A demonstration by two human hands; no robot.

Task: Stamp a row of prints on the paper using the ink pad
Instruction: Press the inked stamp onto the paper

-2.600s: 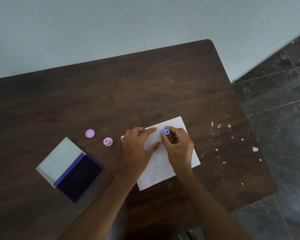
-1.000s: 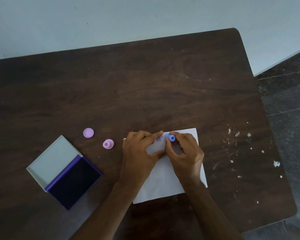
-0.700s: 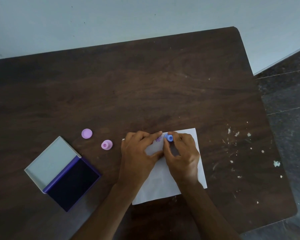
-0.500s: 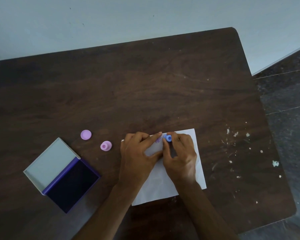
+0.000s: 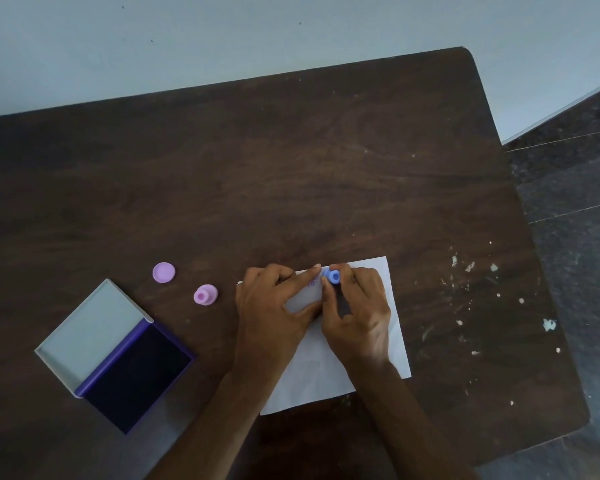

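A white sheet of paper (image 5: pixel 326 379) lies on the dark wooden table (image 5: pixel 291 174). My right hand (image 5: pixel 355 315) pinches a small blue stamp (image 5: pixel 334 276) and holds it down on the paper near its top edge. My left hand (image 5: pixel 274 308) rests flat on the paper's left part, forefinger stretched toward the stamp. A purple print (image 5: pixel 313 280) shows just left of the stamp, partly hidden by that finger. The open ink pad (image 5: pixel 136 375), dark blue with a grey lid (image 5: pixel 90 332), sits at the left.
A pink stamp (image 5: pixel 205 294) stands between the ink pad and the paper. A round pink cap (image 5: pixel 164 272) lies a little further back and left. White flecks dot the table's right side. The table ends at the right over a dark tiled floor (image 5: pixel 575 237).
A purple print has appeared on the paper. My right hand has brought the blue stamp closer to it, just to its right. The left hand has stayed on the paper.
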